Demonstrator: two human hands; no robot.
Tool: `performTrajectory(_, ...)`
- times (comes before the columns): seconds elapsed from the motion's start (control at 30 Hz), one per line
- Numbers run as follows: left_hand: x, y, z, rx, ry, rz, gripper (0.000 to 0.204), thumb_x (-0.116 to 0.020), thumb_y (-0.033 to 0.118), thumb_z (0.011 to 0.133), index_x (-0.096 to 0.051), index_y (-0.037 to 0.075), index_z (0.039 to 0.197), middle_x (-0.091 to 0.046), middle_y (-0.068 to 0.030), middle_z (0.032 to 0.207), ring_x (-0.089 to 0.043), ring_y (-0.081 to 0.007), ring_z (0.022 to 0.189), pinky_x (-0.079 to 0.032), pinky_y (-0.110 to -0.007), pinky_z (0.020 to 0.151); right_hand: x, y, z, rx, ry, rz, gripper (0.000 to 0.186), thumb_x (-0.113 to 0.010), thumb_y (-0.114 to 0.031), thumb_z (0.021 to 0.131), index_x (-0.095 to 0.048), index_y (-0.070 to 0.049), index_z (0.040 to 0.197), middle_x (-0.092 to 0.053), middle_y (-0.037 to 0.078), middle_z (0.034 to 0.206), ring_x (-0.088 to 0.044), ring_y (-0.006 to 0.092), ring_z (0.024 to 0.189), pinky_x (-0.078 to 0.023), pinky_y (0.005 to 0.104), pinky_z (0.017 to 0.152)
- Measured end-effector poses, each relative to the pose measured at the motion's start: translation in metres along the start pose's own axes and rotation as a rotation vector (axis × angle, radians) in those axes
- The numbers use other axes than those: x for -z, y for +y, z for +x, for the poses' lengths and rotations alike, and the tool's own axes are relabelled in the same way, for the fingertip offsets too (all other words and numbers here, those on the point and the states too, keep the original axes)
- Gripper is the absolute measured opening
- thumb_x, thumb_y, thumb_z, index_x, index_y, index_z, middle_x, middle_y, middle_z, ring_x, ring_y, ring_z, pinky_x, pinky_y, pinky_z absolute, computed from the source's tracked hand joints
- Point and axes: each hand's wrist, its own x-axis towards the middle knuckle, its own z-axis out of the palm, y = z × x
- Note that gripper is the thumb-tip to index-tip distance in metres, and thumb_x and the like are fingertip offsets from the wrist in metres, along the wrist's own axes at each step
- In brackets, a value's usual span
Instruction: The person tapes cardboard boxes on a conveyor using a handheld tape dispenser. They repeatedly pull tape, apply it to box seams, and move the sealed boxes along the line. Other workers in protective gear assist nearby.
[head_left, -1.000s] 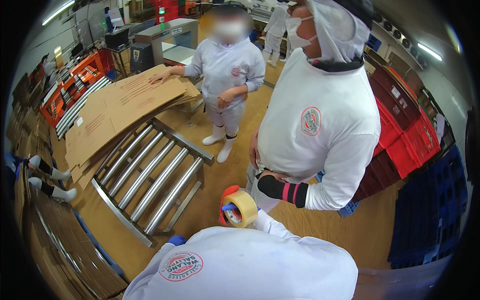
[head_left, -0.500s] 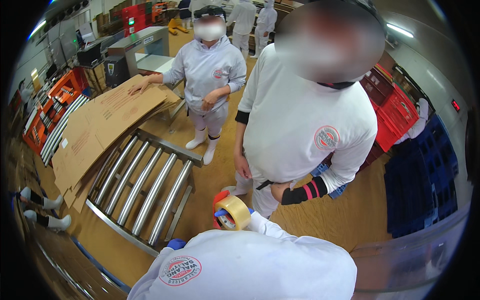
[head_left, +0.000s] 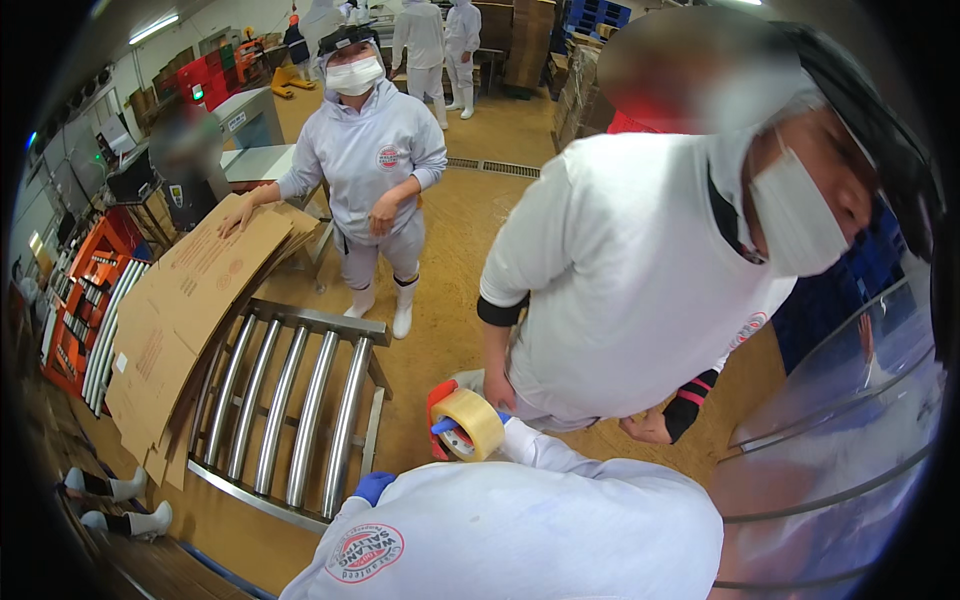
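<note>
In my right hand (head_left: 503, 417), in a blue glove, is a red tape dispenser (head_left: 436, 402) with a wide roll of clear yellowish tape (head_left: 474, 422). The roll hides most of that hand; it is held out in front of my white sleeve. My left hand (head_left: 373, 488), also gloved in blue, shows only in part past my sleeve, by the near right corner of a steel roller conveyor (head_left: 305, 415). Its fingers are mostly hidden. A stack of flattened cardboard boxes (head_left: 190, 300) leans along the conveyor's left side.
A co-worker in white (head_left: 365, 160) stands beyond the conveyor, one hand on the cardboard. Close on my right stands another co-worker (head_left: 630, 280). A clear curved sheet (head_left: 840, 450) is at the right. Orange roller conveyors (head_left: 90, 310) stand at far left.
My view has shifted, so surroundings sit differently. The near co-worker has turned and leaned to the right, lowering a hand. More of my left hand shows; my right still holds the tape dispenser.
</note>
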Motion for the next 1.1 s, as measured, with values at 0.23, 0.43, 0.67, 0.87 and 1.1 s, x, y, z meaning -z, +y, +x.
performTrajectory(0.23,0.021,0.026,-0.036,-0.115,-0.031,-0.014,0.029,-0.064,0.023,0.088,-0.069,0.0,0.105,-0.07,-0.0107,0.1,-0.064,-0.0199,0.091,-0.049,-0.032,0.083,-0.081,-0.006,0.059,0.025,1.025,-0.335,0.021,-0.072,-0.017,0.084,-0.063,-0.011,0.102,-0.064,0.004,0.096,-0.061,0.0137,0.088,-0.048,0.0316,0.078)
performTrajectory(0.43,0.041,0.01,-0.073,-0.029,-0.181,-0.384,0.028,-0.06,0.021,0.091,-0.064,0.001,0.111,-0.066,-0.0069,0.101,-0.063,-0.0164,0.093,-0.048,-0.028,0.086,-0.144,0.018,0.104,0.287,1.136,0.02,0.023,-0.073,-0.021,0.084,-0.064,-0.008,0.101,-0.066,0.009,0.094,-0.065,0.02,0.085,-0.052,0.0342,0.075)
performTrajectory(0.67,0.003,-0.068,-0.094,-0.042,-0.413,0.058,0.029,-0.061,0.027,0.09,-0.069,0.003,0.105,-0.068,-0.0101,0.104,-0.063,-0.02,0.099,-0.047,-0.033,0.09,-0.259,0.131,0.151,0.419,1.215,0.064,0.026,-0.072,-0.025,0.083,-0.064,-0.006,0.1,-0.066,0.011,0.09,-0.066,0.0234,0.081,-0.053,0.0371,0.072)
performTrajectory(0.87,-0.014,-0.095,-0.092,-0.167,-0.537,0.288,0.03,-0.063,0.026,0.088,-0.07,0.003,0.105,-0.07,-0.0072,0.096,-0.064,-0.0163,0.087,-0.05,-0.03,0.081,-0.302,0.151,0.173,0.531,1.35,0.203,0.026,-0.067,-0.029,0.088,-0.062,-0.007,0.101,-0.067,0.012,0.089,-0.067,0.0293,0.077,-0.054,0.0422,0.069)
performTrajectory(1.1,-0.052,-0.114,-0.137,-0.127,-0.508,0.361,0.033,-0.065,0.029,0.085,-0.07,0.004,0.106,-0.07,-0.0099,0.099,-0.065,-0.0199,0.091,-0.05,-0.032,0.084,-0.377,0.172,0.152,0.386,1.338,0.13,0.019,-0.076,-0.02,0.081,-0.061,-0.008,0.082,-0.066,0.009,0.073,-0.066,0.0169,0.061,-0.051,0.0311,0.051)
